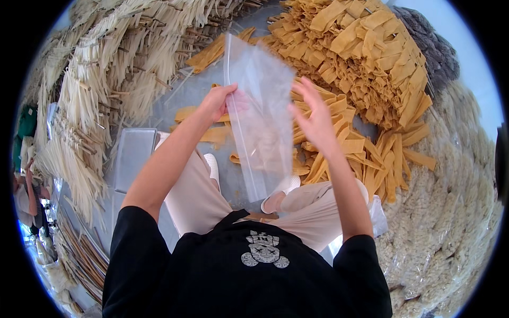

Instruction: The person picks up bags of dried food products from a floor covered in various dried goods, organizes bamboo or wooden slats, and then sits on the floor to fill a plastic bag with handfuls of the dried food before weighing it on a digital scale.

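A long, clear plastic bag (260,131) hangs upright in front of my knees, its left edge showing a pale seam-like strip. My left hand (222,101) pinches that edge, thumb in front and fingers visible through the film. Just off the bag's right side is my right hand (312,113), blurred, with its fingers apart and nothing seen in it. Behind and to the right of the bag, flat golden-brown dried strips (338,119) lie loose on the grey floor (171,95). Some of them show through the plastic.
A tall heap of bundled golden strips (358,51) rises at the back right. Pale strips with sticks (147,51) are piled on the left. A grey lidded tray or box (135,159) sits by my left knee. Shaggy cream bundles (445,198) line the right. A person (30,198) is at far left.
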Tool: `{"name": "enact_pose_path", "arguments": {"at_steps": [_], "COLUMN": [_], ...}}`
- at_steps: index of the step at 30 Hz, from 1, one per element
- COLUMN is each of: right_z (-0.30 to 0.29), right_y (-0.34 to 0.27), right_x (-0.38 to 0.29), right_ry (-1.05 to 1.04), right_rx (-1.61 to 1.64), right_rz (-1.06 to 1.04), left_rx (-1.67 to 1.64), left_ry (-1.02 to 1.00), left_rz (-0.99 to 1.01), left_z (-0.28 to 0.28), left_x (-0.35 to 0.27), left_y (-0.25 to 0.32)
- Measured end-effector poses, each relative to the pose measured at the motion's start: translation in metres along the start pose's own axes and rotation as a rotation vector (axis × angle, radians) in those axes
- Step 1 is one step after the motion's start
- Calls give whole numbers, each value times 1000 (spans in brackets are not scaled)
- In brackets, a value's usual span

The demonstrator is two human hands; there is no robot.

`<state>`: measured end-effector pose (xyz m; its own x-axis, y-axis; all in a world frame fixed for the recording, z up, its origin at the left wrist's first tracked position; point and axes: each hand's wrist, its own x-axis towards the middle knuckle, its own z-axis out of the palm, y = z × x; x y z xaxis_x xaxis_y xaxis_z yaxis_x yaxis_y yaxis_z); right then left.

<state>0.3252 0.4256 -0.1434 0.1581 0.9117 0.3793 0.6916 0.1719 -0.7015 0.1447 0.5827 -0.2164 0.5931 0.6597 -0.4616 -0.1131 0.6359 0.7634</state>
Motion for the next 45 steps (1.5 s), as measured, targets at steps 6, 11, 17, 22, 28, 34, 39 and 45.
{"name": "enact_pose_path", "arguments": {"at_steps": [6,11,17,22,28,34,39,45], "right_z": [-37,-103,-113,-104,-96,-82,-75,-78], "right_y": [28,33,27,17,5,4,-15,-50], "right_x": [-70,-163,-241,-261,-267,-280,-279,-284], "right_ry": [126,289,220,-104,-202,-143,-186,-286], "right_rx": [-254,-508,-408,-115,51,355,560,748], "right_rz": [145,449,1217,1230,1180,925,878,794], "left_rx": [-143,-90,-97,-186,-165,-142,-169,-200], "left_ry": [-27,-14,16,20,-44,-59,-25,22], "left_rz": [19,91,125,134,118,146,106,126], "left_z": [-23,-18,-11,-15,-34,-39,-63,-69], "left_x": [7,-8,-4,1,10,-1,-7,-8], "left_y": [5,21,24,24,32,49,36,31]}}
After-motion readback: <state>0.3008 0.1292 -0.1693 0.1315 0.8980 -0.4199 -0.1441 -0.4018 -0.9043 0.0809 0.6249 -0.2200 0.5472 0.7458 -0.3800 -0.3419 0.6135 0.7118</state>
